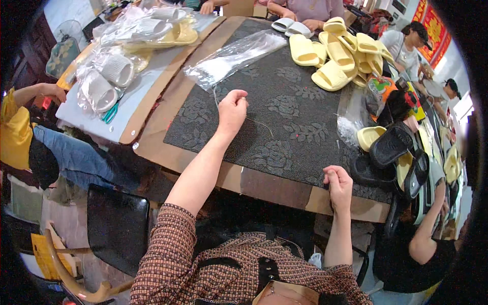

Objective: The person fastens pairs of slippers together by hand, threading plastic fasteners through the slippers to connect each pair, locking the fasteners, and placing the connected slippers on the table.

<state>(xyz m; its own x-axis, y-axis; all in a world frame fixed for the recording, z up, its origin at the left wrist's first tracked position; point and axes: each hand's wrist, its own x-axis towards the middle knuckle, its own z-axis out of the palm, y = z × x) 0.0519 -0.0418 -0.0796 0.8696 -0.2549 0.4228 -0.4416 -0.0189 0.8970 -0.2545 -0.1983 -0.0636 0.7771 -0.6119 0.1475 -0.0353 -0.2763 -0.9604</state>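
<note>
My left hand (233,113) is closed above the dark floral mat, its fingers curled round a thin pale string (262,124). One end of the string trails onto the mat; the other side runs up toward a clear plastic bag (239,57) with white, thin contents. Over the mat's near edge, my right hand (338,185) is closed with thumb and fingers pinched together. Whatever it grips, if anything, is too small to make out. The black embossed mat (193,122) lies under both hands.
Yellow slippers (335,53) pile up at the far right, with grey slippers (292,26) beside them. Black slides (391,145) lie right of my right hand. Bagged slippers (117,68) and teal scissors (110,114) are on the left table. Other people sit around the tables.
</note>
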